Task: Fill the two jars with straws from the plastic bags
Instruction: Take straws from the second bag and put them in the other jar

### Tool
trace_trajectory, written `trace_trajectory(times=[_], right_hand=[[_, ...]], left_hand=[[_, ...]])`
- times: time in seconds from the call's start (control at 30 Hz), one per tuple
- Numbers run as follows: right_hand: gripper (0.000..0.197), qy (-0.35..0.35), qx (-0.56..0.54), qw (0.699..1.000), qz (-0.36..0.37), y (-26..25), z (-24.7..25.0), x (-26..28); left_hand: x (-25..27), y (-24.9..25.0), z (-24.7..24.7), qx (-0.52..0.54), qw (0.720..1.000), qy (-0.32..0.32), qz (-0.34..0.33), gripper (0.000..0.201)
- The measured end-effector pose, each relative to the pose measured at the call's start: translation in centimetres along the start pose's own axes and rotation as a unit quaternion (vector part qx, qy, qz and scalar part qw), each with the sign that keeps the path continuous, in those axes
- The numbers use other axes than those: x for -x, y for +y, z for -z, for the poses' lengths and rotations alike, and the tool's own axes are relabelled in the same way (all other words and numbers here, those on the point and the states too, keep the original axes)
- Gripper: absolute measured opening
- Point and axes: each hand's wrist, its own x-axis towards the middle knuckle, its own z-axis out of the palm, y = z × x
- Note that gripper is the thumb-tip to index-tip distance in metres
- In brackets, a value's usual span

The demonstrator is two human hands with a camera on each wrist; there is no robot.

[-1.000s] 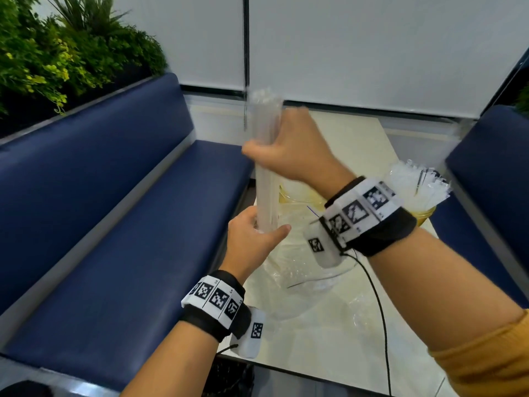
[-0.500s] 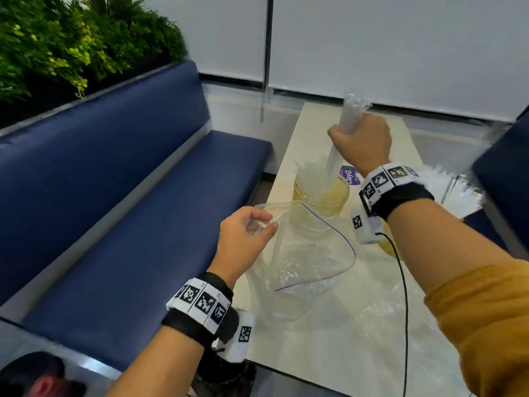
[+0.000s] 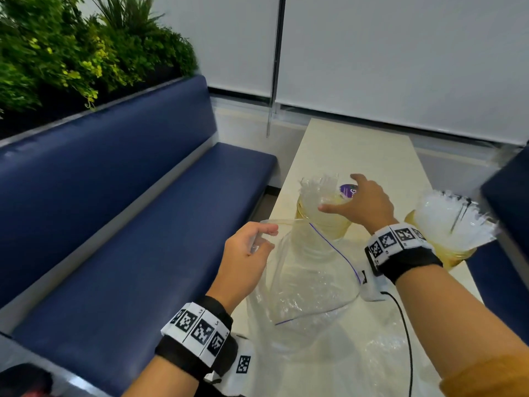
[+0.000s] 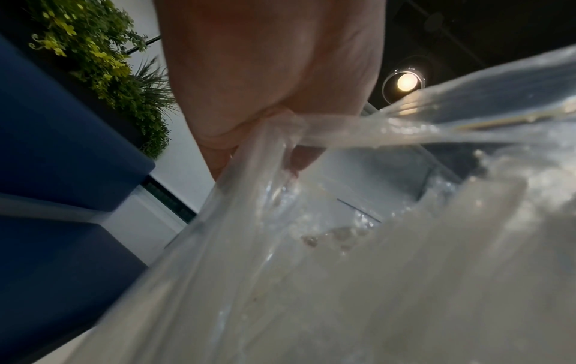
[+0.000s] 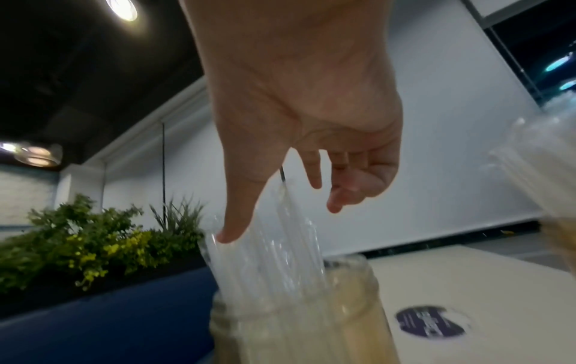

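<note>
My left hand (image 3: 266, 239) pinches the rim of a clear zip bag (image 3: 309, 279) and holds its mouth up over the table's near end; the left wrist view shows the pinch (image 4: 290, 138) on the bag (image 4: 311, 271). My right hand (image 3: 337, 193) hovers open above the left glass jar (image 3: 323, 222), where clear straws (image 3: 315, 186) stand. In the right wrist view the thumb of that hand (image 5: 280, 221) touches the straws (image 5: 280, 251) in the jar (image 5: 296, 320); the fingers hold nothing. The right jar (image 3: 452, 253) is packed with straws (image 3: 449, 222).
The jars stand on a narrow cream table (image 3: 357, 147) with a purple sticker (image 3: 347, 190) behind the left jar. More crumpled clear plastic (image 3: 383, 353) lies near the front. Blue benches (image 3: 128, 239) flank both sides, with plants (image 3: 71, 53) above the left one.
My right hand carried a bundle of straws from above the bag down into the left jar and let go of it. My left hand kept hold of the bag.
</note>
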Motion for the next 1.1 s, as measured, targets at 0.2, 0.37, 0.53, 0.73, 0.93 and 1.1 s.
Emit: trace_trajectory(times=[0.2, 0.37, 0.53, 0.73, 0.93, 1.1], right_hand=[[0.045, 0.143, -0.011, 0.983, 0.118, -3.3, 5.4, 4.1], [0.032, -0.031, 0.098, 0.957, 0.270, -7.4, 5.7, 12.6], [0.054, -0.197, 0.339, 0.888, 0.241, -6.2, 2.0, 14.9], [0.059, -0.287, 0.413, 0.845, 0.183, -4.5, 1.1, 14.5], [0.037, -0.304, 0.379, 0.855, 0.183, -3.2, 1.1, 14.6], [0.032, -0.278, 0.336, 0.885, 0.162, -3.2, 1.7, 14.3]], left_hand=[[0.4, 1.0, -1.1, -0.007, 0.999, -0.032, -0.039, 0.049], [0.6, 1.3, -2.0, 0.005, 0.998, -0.035, -0.053, 0.053], [0.8, 1.6, -2.5, -0.045, 0.996, -0.033, -0.064, 0.060], [1.1, 1.4, -3.0, -0.100, 0.990, -0.032, -0.095, 0.064], [1.1, 1.4, -2.8, -0.070, 0.994, -0.037, -0.070, 0.058], [1.2, 1.4, -2.4, -0.021, 0.996, -0.067, -0.045, 0.047]])
